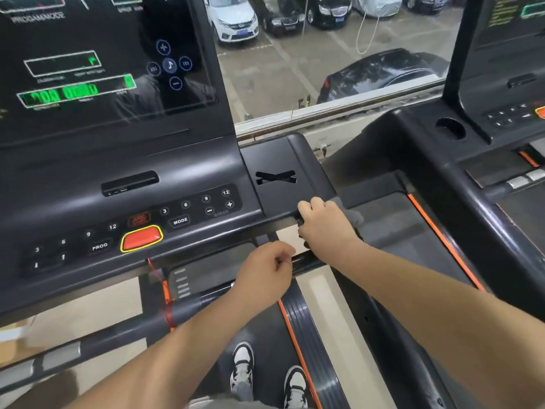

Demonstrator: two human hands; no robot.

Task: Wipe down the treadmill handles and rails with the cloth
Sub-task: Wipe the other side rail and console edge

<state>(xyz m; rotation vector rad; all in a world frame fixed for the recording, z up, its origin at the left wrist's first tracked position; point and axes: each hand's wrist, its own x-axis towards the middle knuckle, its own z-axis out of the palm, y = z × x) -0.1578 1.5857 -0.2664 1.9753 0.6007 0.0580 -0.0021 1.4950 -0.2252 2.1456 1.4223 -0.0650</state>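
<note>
Gripping the grey cloth (352,215) in the right hand (324,225) at the console (280,160) edge.
Mostly hidden under that hand, peeking out just beyond it; curling the left hand (265,273) just below, beside the handle (308,260), grip unclear.

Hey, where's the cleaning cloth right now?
In the head view, right of centre: the grey cloth is bunched under the right hand at the right front corner of the console, below the X-shaped slot.
</note>
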